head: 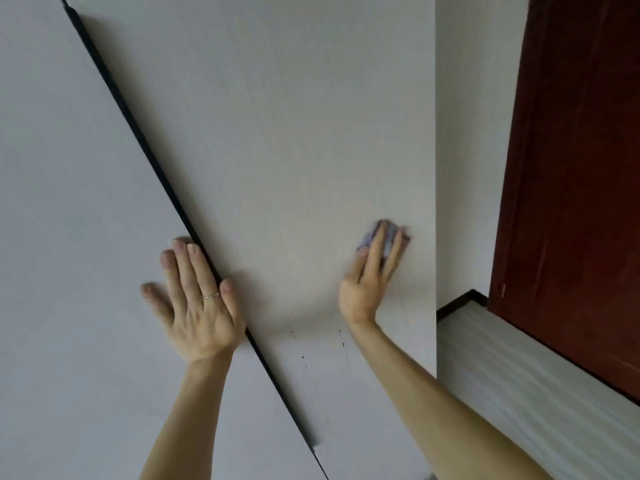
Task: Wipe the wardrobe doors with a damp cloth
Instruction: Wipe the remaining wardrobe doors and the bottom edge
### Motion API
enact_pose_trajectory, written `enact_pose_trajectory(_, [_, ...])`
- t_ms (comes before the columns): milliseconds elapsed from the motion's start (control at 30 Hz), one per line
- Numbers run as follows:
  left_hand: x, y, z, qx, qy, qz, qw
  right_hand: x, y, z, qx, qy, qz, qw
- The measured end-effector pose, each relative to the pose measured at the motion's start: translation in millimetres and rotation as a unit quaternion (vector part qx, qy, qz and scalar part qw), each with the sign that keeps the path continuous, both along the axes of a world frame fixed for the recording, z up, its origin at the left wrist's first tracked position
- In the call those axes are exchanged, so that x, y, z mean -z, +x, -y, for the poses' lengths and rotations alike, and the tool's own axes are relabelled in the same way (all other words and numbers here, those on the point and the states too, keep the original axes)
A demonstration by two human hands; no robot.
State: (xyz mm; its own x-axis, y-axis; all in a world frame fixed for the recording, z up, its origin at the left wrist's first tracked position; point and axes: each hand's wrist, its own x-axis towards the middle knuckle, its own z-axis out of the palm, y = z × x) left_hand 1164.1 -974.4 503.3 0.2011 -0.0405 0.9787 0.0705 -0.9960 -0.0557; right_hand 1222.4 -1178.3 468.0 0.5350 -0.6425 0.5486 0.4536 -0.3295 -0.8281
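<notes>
Two pale grey-white wardrobe doors fill the view, the left door [69,202] and the right door [294,133], split by a dark slanting gap [145,147]. My left hand [195,299] lies flat with straight fingers across that gap, a ring on one finger. My right hand [372,275] presses a small bluish cloth [389,235] against the right door near its right edge, fingers straight over the cloth. Small dark specks [304,358] dot the right door below my hands.
Right of the wardrobe's edge is a white wall [467,168] with a dark skirting strip [457,301]. A dark red-brown wooden door [571,185] stands at the far right above a pale floor [519,382].
</notes>
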Motion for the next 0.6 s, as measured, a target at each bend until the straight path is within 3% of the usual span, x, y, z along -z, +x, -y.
enact_pose_trajectory(67, [0.2,-0.2,-2.1,-0.003,0.009,0.007,1.000,23.2,-29.4,-43.7,-0.022,-0.183,0.073,0.980])
enact_pose_trajectory(167, [-0.8,-1.3,-5.2,-0.001,0.014,0.011,1.000,57.1,-45.3,-52.5,-0.050,-0.458,0.209,0.863])
enact_pose_trajectory(200, [-0.6,-2.1,-4.8,0.007,0.013,0.008,1.000,62.1,-42.2,-39.1,-0.053,-0.508,0.220,0.831])
enact_pose_trajectory(267, [-0.5,-2.8,-2.7,0.007,0.015,0.008,1.000,60.9,-28.5,-4.9,-0.052,-0.553,0.203,0.807])
enact_pose_trajectory(300, [-0.7,-2.2,-1.1,0.005,0.014,0.008,1.000,58.3,-19.4,14.3,-0.047,-0.547,0.185,0.815])
enact_pose_trajectory(367, [0.8,-1.6,-0.1,0.007,0.012,0.010,1.000,51.9,-2.3,51.8,-0.024,-0.469,0.134,0.873])
enact_pose_trajectory(467, [2.7,1.6,1.0,0.001,0.009,0.013,1.000,36.2,18.3,86.0,-0.005,-0.197,0.020,0.980])
enact_pose_trajectory(533, [3.4,2.8,2.2,0.003,0.006,0.016,1.000,26.9,23.3,75.2,-0.001,0.014,-0.047,0.999])
enact_pose_trajectory(600, [3.5,3.8,1.5,-0.003,0.009,0.025,1.000,22.1,17.4,41.5,0.021,0.057,-0.055,0.997])
